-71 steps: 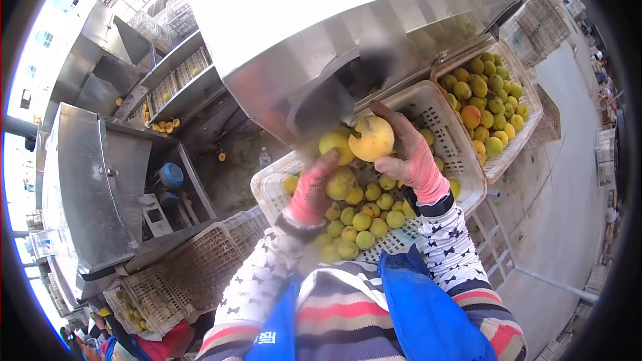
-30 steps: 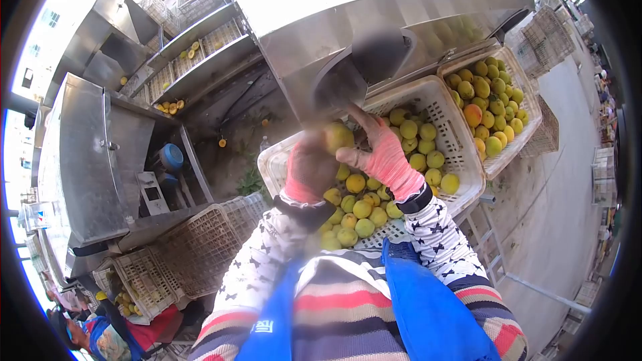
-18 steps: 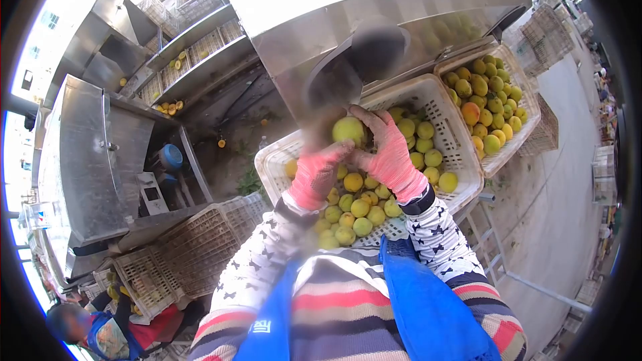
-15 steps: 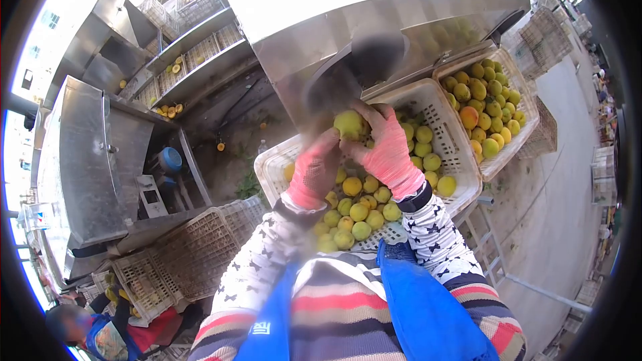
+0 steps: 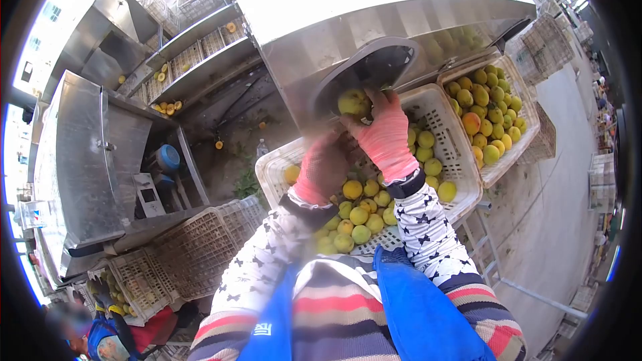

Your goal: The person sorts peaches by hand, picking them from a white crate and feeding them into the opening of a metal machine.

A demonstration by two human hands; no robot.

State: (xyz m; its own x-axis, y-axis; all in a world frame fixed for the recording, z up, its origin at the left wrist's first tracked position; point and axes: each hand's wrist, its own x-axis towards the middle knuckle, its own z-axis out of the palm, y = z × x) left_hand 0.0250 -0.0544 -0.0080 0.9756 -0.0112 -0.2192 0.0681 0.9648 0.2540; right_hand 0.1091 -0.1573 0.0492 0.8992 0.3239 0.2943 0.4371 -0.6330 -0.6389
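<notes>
My right hand (image 5: 382,132), in a pink glove with bare fingertips, holds a yellow-green fruit (image 5: 354,104) at the dark mouth of a rimmed opening (image 5: 401,55) in the metal machine. Just left of and below it is my left hand (image 5: 324,164), also gloved in pink; its fingers are blurred and partly hidden, so their grip is unclear. Both hands are above a white crate (image 5: 471,184) that holds several yellow-green fruits (image 5: 359,215).
A second crate (image 5: 531,110) of fruit stands at the right. Metal machinery (image 5: 83,160), empty-looking crates (image 5: 194,254) and a crouching person (image 5: 107,337) are at the left. A metal frame (image 5: 542,297) runs along the lower right.
My right hand and the fruit have moved up to the opening. My left hand has come off the fruit and dropped slightly. The person at lower left has shifted an arm.
</notes>
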